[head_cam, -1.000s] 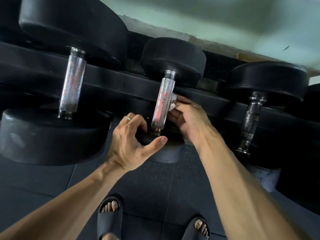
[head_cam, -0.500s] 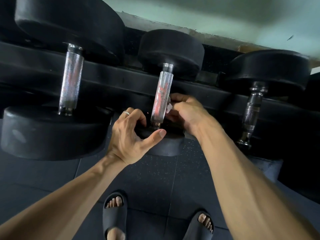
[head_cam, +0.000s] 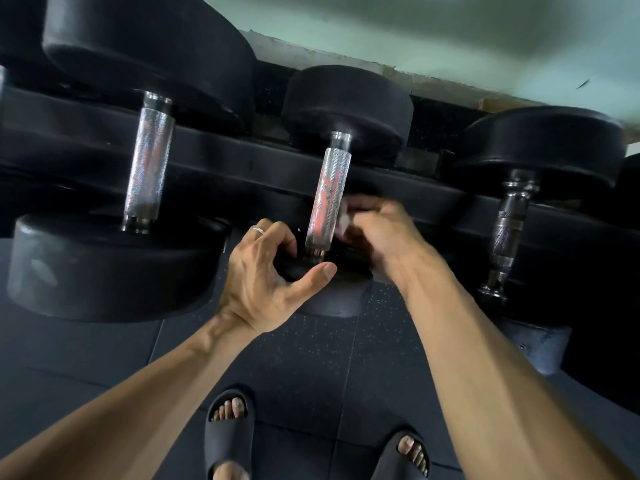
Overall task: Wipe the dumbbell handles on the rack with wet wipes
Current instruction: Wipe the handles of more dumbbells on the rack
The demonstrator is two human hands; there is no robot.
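Three black dumbbells lie across the dark rack rail (head_cam: pixel 214 161). The middle dumbbell's knurled steel handle (head_cam: pixel 329 192), streaked with red, stands between my hands. My left hand (head_cam: pixel 266 282) grips the near head (head_cam: pixel 332 299) of that dumbbell, thumb along its front edge, a ring on one finger. My right hand (head_cam: pixel 381 230) is blurred and holds a small white wet wipe (head_cam: pixel 343 221) against the right side of the handle's lower part. Most of the wipe is hidden inside my fingers.
A bigger dumbbell with a knurled handle (head_cam: pixel 149 164) lies to the left, and one with a dark ridged handle (head_cam: pixel 509 223) to the right. A pale green wall (head_cam: pixel 450 36) rises behind the rack. My feet in black slides (head_cam: pixel 228 431) stand on dark speckled floor mats.
My right hand has slid with the wipe down the right side of the middle handle toward the near head. My left hand has kept its grip on that head.
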